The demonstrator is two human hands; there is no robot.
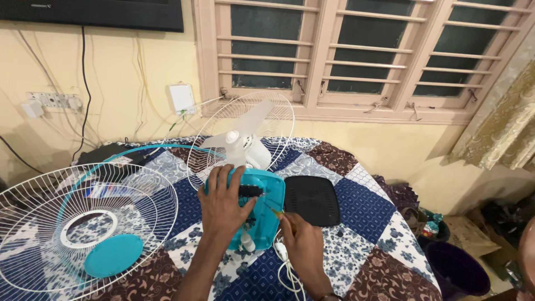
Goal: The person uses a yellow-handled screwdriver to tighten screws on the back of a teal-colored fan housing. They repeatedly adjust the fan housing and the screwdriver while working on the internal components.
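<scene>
Patchwork bedding in blue, white and maroon squares covers the surface where we work, under a barred window and a yellow wall. At the middle lies the fan's teal motor housing, with the white blades and rear wire guard standing up beyond it. Our left hand lies flat over the housing, fingers spread and pressing down to steady it. Our right hand has its fingers pinched together on a thin screwdriver, whose tip meets the housing's right side. A white cord trails from under the housing toward us.

By our reckoning the dismantling is partly through: the front wire guard with its teal centre cap already lies detached at left, while the blades remain mounted and the housing is closed. A black flat panel rests just right of the housing.
</scene>
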